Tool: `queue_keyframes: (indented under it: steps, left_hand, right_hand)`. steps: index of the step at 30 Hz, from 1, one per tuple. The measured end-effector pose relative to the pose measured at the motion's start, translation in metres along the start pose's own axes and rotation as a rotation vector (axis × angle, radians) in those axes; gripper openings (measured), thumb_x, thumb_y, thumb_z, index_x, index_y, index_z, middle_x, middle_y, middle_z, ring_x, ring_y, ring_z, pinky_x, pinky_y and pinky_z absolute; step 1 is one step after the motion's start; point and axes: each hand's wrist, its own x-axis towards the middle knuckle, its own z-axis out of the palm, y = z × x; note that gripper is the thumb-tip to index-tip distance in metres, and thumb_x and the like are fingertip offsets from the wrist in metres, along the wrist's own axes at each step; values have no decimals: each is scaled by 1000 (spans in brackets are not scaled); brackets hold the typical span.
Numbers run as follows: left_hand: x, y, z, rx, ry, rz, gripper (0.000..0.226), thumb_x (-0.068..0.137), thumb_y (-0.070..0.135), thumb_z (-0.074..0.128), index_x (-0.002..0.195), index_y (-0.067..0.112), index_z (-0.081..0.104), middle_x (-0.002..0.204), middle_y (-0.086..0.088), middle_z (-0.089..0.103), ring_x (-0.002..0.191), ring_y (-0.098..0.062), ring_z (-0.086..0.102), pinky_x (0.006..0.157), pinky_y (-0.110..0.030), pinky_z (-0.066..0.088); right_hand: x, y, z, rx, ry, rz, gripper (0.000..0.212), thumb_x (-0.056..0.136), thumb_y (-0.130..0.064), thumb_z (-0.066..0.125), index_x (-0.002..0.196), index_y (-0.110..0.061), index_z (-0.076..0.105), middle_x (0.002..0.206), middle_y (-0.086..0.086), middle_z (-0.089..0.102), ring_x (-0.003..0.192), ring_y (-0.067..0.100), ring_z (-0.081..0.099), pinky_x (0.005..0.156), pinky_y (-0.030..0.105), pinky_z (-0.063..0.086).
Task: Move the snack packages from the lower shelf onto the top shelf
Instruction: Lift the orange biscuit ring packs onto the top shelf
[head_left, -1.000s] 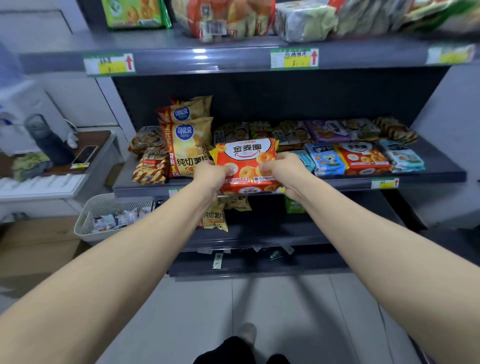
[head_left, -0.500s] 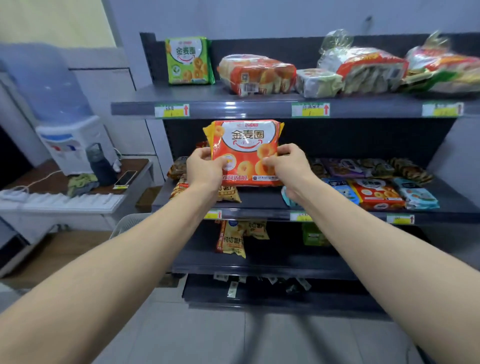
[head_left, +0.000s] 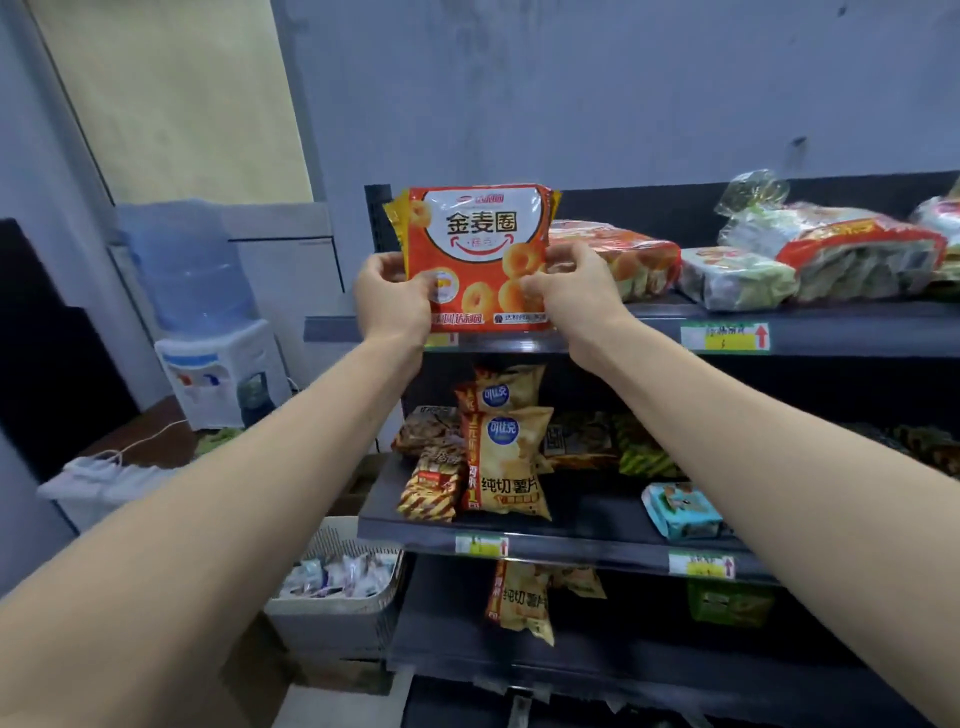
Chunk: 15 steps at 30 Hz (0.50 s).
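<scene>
**Orange pack held at the top shelf**

I saw the left hand (head_left: 392, 296) and right hand (head_left: 566, 291) pinching the orange snack package (head_left: 475, 249) by its side edges, upright at the left front lip of the top shelf (head_left: 857, 332). I judged placing was underway; next it needed pushing back and releasing. Chip bags (head_left: 506, 462) lay on the lower shelf (head_left: 582, 545); a water dispenser (head_left: 208, 312) stood to the left.

I hold the snack package (head_left: 475, 249) upright, my left hand (head_left: 392, 296) on its left side and my right hand (head_left: 571, 291) on its right, at the near edge of the top shelf (head_left: 831, 317), left end. Bread packs (head_left: 618, 260) lie on that shelf to the right. Chip bags (head_left: 506, 457) stand on the lower shelf (head_left: 587, 525) directly below, with more packs behind and to the right. A water dispenser (head_left: 208, 332) sits far left, and a basket (head_left: 332, 613) sits low, just left of the shelving.
</scene>
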Motion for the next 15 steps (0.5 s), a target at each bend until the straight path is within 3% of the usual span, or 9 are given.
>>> queue_keyframes:
  steps: [2,6,8,11,15]
  left_hand:
    - [29,-1,1,-12,-5,3,23,88,15,64,106,14,51,97,2,59,82,-13,62,62,-22,52]
    - [82,-10,7,19,-33,27,27,86,12,65,108,11,50,98,1,56,83,-12,58,57,-17,46]
    - [109,-18,9,28,-54,22,30,84,8,67,108,9,50,98,0,56,85,-14,58,57,-19,46]
    - [147,-35,13,67,-65,0,30,81,4,70,103,10,50,100,-5,58,93,-22,61,72,-33,54]
    - [189,-59,22,188,-97,-25,28,82,3,68,97,11,46,110,-10,61,99,-26,61,85,-43,54]
  right_hand:
    - [24,-3,15,7,-11,1,38,90,-8,60,125,-15,47,117,6,60,93,17,64,73,32,58]
    - [68,-3,40,-28,-16,-8,42,90,-8,61,128,-15,46,115,5,58,85,12,62,67,26,55]
    - [90,1,52,-57,-11,3,42,90,-9,60,129,-16,46,115,4,58,90,15,62,73,29,56]
    - [120,12,68,-77,-10,35,46,89,-8,60,133,-15,46,121,6,59,101,20,62,86,37,56]
    - [153,22,85,-132,-22,88,48,91,-9,59,137,-16,44,126,6,57,107,21,61,83,31,54]
